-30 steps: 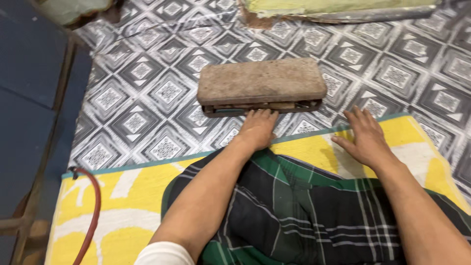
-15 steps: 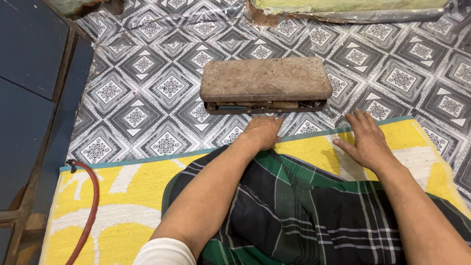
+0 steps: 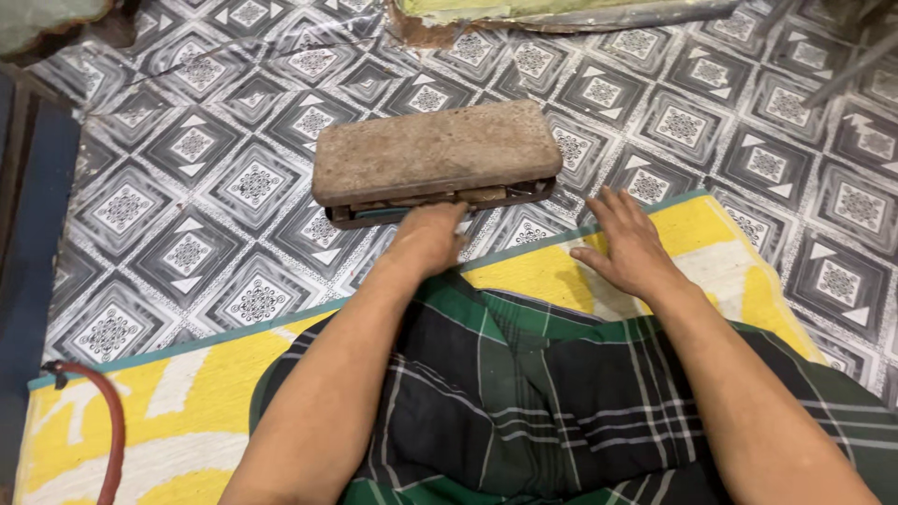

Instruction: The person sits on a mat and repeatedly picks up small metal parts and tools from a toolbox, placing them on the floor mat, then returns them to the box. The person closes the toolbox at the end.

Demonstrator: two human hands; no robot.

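head view, looking down at a seated person's lap and both forearms. a long, flat, rusty brown case [image 3: 436, 152] with rounded corners lies on the patterned floor covering [image 3: 187, 187], a sheet of grey and white diamond motifs; its lid is slightly raised, showing a dark gap along the near edge. the left hand [image 3: 428, 238] rests palm down just in front of that near edge, fingers loosely curled and holding nothing; the fingertips reach the case's lower lip, though whether they touch it cannot be told. the right hand [image 3: 629, 247] lies flat and empty with fingers spread, on the far edge of the yellow mat [image 3: 224, 374], to the right of the case and apart from it. the yellow mat, edged in teal, covers the floor beneath the person. a dark green checked cloth [image 3: 524, 393] covers the lap between the two forearms. a red hose [image 3: 110, 430] curves along the mat's left corner. a worn pale green board [image 3: 561, 11] lies at the top edge, beyond the case.
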